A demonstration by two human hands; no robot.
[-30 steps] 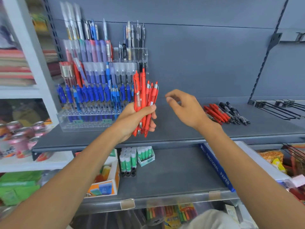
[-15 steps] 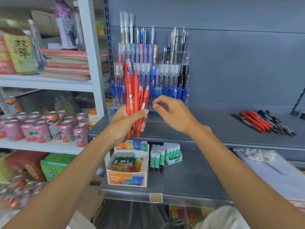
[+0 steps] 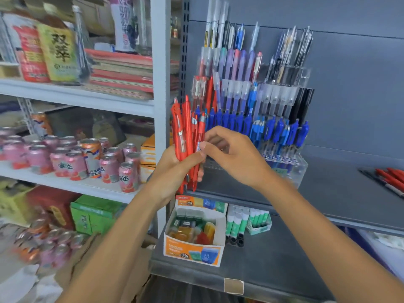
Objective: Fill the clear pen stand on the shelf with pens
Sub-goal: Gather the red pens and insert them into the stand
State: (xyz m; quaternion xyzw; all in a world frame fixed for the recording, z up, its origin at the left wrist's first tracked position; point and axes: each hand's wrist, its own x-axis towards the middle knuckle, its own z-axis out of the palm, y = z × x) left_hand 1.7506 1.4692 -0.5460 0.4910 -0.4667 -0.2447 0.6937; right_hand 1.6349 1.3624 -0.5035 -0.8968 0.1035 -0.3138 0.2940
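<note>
My left hand (image 3: 175,169) grips a bundle of several red pens (image 3: 188,136), held upright in front of the clear pen stand (image 3: 293,169). The tiered stand sits on the grey shelf (image 3: 341,193) and holds rows of blue, purple, red, white and black pens. My right hand (image 3: 231,154) pinches one red pen at the right side of the bundle, thumb and forefinger on its barrel. The lower left of the stand is hidden behind both hands.
Loose red and black pens (image 3: 391,180) lie on the shelf at the far right. An orange-and-white box (image 3: 194,241) and green glue sticks (image 3: 247,221) sit on the shelf below. A white upright (image 3: 160,84) separates a rack of pink cans (image 3: 65,162).
The view has swung left, so the stand now appears right of centre. My right hand has closed in from open air and now pinches a pen in the bundle. My left hand kept its grip.
</note>
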